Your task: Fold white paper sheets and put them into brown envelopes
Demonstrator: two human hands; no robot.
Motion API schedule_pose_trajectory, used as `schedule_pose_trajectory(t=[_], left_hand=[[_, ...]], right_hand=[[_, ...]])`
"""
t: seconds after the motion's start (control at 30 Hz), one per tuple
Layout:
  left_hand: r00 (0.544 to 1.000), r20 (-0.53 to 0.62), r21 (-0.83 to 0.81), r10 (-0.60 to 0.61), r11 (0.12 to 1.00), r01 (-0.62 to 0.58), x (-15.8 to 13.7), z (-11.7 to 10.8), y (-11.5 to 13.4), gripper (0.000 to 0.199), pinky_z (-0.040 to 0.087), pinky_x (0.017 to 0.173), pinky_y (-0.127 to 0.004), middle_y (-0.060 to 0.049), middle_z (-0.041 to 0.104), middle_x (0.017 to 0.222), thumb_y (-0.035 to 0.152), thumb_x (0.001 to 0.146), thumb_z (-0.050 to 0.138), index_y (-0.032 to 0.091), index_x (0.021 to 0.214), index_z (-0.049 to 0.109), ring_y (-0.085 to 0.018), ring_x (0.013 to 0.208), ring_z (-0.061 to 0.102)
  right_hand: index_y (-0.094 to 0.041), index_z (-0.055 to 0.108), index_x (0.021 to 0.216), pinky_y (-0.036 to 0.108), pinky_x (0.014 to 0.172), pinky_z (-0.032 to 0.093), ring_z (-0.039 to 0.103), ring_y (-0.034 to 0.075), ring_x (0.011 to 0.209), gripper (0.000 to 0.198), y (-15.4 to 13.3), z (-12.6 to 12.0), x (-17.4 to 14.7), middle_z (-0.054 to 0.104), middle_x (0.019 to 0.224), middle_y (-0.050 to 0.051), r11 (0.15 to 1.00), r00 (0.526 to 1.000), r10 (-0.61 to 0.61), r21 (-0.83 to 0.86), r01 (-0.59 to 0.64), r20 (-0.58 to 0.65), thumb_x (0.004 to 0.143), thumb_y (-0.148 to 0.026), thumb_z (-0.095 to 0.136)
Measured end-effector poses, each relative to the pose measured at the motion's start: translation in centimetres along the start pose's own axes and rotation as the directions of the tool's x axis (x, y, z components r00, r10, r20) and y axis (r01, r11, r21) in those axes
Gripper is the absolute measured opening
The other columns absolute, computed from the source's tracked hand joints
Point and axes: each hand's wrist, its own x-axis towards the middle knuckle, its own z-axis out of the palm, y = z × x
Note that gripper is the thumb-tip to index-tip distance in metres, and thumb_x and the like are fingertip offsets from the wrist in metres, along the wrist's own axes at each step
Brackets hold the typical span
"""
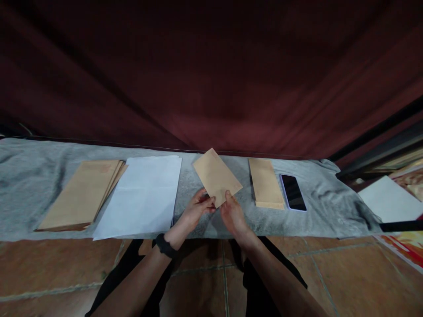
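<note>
A brown paper envelope (216,174) is held tilted above the grey cloth, between my two hands. My left hand (197,208) pinches its lower left edge, fingers partly behind the paper. My right hand (233,213) grips the lower right corner with the thumb on top. To the left lies a stack of white paper sheets (142,193). Beyond it is a fanned stack of larger brown envelopes (82,191). On the right is a small stack of brown envelopes (266,182), close to my right hand.
A phone (293,193) with a pale purple edge lies right of the small stack. Grey cloth (324,202) covers the narrow surface. A dark red curtain (211,88) hangs behind it. A white sheet (393,200) sits at far right, and tiled floor (198,290) shows below.
</note>
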Motion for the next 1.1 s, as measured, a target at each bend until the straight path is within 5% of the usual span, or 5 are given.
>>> schedule_pose_trajectory(t=[0.27, 0.43, 0.67, 0.83, 1.1], left_hand=[[0.996, -0.083, 0.065, -0.017, 0.998, 0.023, 0.3, -0.4, -0.1, 0.076, 0.052, 0.062, -0.024, 0.001, 0.073, 0.078, 0.028, 0.063, 0.087, 0.017, 0.132, 0.056, -0.014, 0.065, 0.067], [0.998, -0.054, 0.200, -0.017, 0.979, 0.028, 0.4, -2.1, 0.8, 0.074, 0.046, 0.052, -0.022, 0.004, 0.069, 0.070, 0.022, 0.066, 0.076, 0.018, 0.136, 0.054, -0.013, 0.056, 0.064], [0.999, -0.004, 0.378, 0.037, 0.925, -0.032, 1.2, -4.6, 0.8, 0.076, 0.045, 0.047, -0.020, 0.009, 0.059, 0.060, 0.021, 0.068, 0.070, 0.017, 0.142, 0.053, -0.011, 0.048, 0.057], [0.996, -0.043, 0.435, 0.081, 0.899, -0.054, 1.3, -4.4, 0.3, 0.075, 0.045, 0.046, -0.021, 0.008, 0.058, 0.061, 0.018, 0.073, 0.065, 0.015, 0.147, 0.050, -0.011, 0.048, 0.055], [0.983, -0.057, 0.623, 0.172, 0.776, -0.100, 1.5, -4.6, 0.2, 0.070, 0.044, 0.053, -0.024, 0.006, 0.058, 0.063, 0.014, 0.080, 0.059, 0.015, 0.150, 0.050, -0.012, 0.052, 0.053]], right_hand=[[-0.020, 0.071, 0.098, 0.040, 0.084, 0.063, 0.077, 0.026, 0.095, 0.033, 0.8, -1.6, -0.6, 0.080, 0.104, 0.012, 0.979, 0.987, 0.161, 0.126, -0.163, 0.031, 0.088, -0.050, 0.063], [-0.021, 0.071, 0.087, 0.034, 0.073, 0.063, 0.077, 0.024, 0.086, 0.025, 0.1, -3.6, 0.1, 0.081, 0.099, 0.009, 0.937, 0.939, 0.322, 0.179, -0.299, -0.122, 0.069, -0.038, 0.075], [-0.022, 0.075, 0.091, 0.030, 0.068, 0.059, 0.073, 0.021, 0.075, 0.029, 0.2, -5.8, 1.2, 0.080, 0.085, 0.002, 0.968, 0.974, 0.180, -0.152, -0.200, -0.135, 0.063, -0.029, 0.074], [-0.020, 0.072, 0.106, 0.037, 0.077, 0.059, 0.072, 0.022, 0.080, 0.037, 1.6, -5.9, 1.5, 0.078, 0.089, 0.004, 0.894, 0.996, 0.056, -0.440, -0.084, -0.077, 0.072, -0.030, 0.062], [-0.018, 0.067, 0.123, 0.040, 0.076, 0.061, 0.073, 0.024, 0.078, 0.045, 1.9, -6.0, 1.1, 0.076, 0.092, 0.006, 0.786, 1.000, -0.014, -0.618, 0.003, -0.013, 0.080, -0.027, 0.058]])
